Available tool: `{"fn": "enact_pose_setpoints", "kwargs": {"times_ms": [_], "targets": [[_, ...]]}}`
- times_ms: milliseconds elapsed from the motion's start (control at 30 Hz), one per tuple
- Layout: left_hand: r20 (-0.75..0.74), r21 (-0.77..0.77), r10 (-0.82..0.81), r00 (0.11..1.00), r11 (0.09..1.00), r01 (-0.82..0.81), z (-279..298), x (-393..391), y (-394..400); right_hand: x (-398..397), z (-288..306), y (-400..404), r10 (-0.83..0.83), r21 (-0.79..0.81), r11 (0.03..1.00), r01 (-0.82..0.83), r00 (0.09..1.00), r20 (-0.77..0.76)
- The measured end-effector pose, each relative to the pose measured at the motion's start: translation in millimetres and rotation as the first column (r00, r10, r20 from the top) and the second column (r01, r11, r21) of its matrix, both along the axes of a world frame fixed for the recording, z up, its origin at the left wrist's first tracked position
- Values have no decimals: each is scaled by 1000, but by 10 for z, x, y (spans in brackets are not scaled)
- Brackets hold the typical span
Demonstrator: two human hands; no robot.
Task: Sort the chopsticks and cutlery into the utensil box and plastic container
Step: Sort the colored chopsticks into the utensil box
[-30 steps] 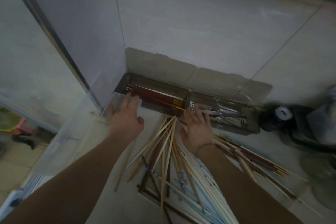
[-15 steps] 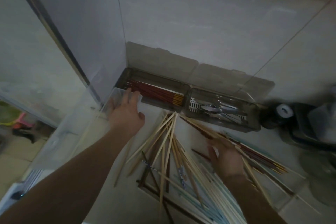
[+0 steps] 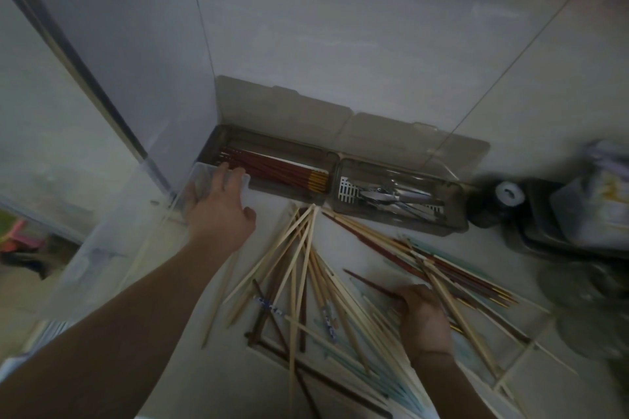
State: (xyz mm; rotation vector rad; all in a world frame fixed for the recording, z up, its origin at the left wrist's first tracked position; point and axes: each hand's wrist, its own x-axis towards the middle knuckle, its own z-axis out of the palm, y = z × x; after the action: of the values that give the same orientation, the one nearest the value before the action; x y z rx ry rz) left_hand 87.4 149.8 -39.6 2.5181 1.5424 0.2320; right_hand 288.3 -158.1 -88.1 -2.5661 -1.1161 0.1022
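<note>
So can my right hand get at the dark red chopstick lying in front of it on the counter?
Probably yes. The right hand already sits at the near end of the dark red chopstick, which lies on top of the pile with nothing over it. Whether the fingers have closed on it yet is unclear.

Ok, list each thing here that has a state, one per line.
utensil box: lids open, leaning on the wall.
red chopsticks: laid in the box's left compartment.
cutlery: in the right compartment.
plastic container: open, left hand resting on its end.
loose chopsticks: scattered on the counter.
right hand: gripping a dark red chopstick.
</note>
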Motion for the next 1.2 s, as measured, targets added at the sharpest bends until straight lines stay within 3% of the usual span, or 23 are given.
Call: {"fn": "enact_pose_setpoints", "kwargs": {"times_ms": [100,233,300,533,700,800,900,1033,1100,1200], "targets": [[0,2,5,1000,1000,-5,1,5,3,52,12,52,-50,-45,998,48,998,-41],[0,-4,4,1000,1000,-4,0,1,14,-13,82,100,-53,-213,975,67,996,73],[-4,-6,6,1000,1000,-6,0,-2,15,-44,213,200,-85,-215,972,99,994,73],[22,-16,8,1000,1000,-8,0,-7,6,-279,763,872,1,169,985,39,972,-233],[20,-19,5,1000,1000,-4,26,-6,-4,-331,995,1624,160,187,977,-102,931,-328],[42,-16,-2,999,1000,3,37,-21,-9,-201,973,2079,356,153,932,-328,905,-231],[22,2,-11,1000,1000,11,29,-33,-8,-82,927,2525,465,-5,881,-473,868,-171],[19,32,-22,1000,999,21,-9,-14,5,-68,779,2941,512,-167,826,-539,840,-178],[19,35,-21,1000,999,20,-22,-5,10,-73,733,2953,540,-114,812,-572,811,-224],[21,30,-9,1000,1000,9,-16,-10,4,-66,761,2645,503,202,861,-466,840,-206]]}}
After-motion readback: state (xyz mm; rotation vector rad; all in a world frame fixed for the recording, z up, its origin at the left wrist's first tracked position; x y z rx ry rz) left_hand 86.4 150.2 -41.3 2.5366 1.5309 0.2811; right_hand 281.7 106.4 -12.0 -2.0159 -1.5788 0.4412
